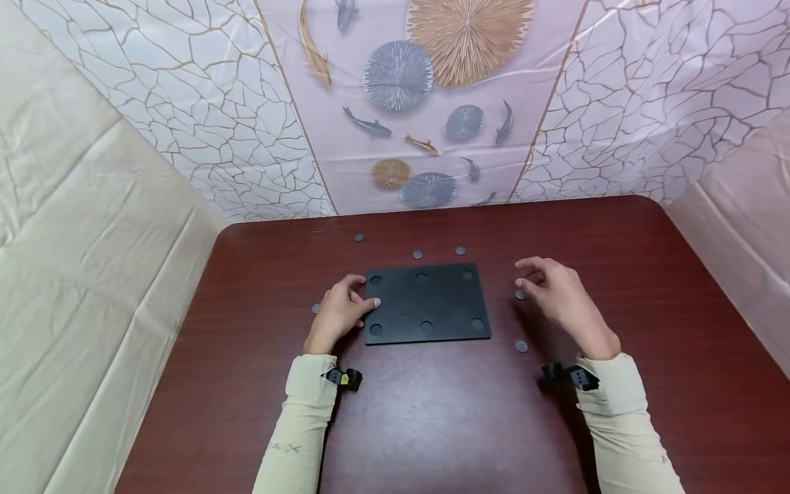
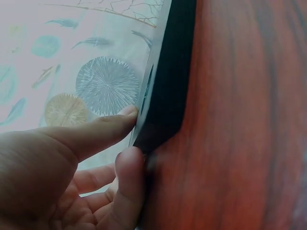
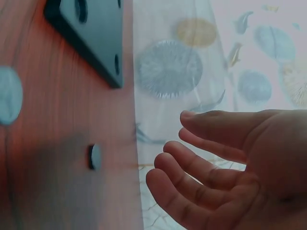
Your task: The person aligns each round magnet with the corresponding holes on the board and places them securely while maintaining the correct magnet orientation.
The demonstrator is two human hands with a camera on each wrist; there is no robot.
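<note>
Black and flat, the board [image 1: 432, 302] sits mid-frame, its left edge pinched by the left hand [image 1: 338, 311], while the right hand [image 1: 560, 296], loosely open and empty, hovers centre-right near a grey disc [image 1: 520, 295] that a glancing touch could send skidding.

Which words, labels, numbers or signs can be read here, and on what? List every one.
"A X": left sleeve; anything before the A is unclear.
Right sleeve: a small mark, unreadable.
Yellow label on the left wrist device: too small to read.
Black board: no text visible.
</note>
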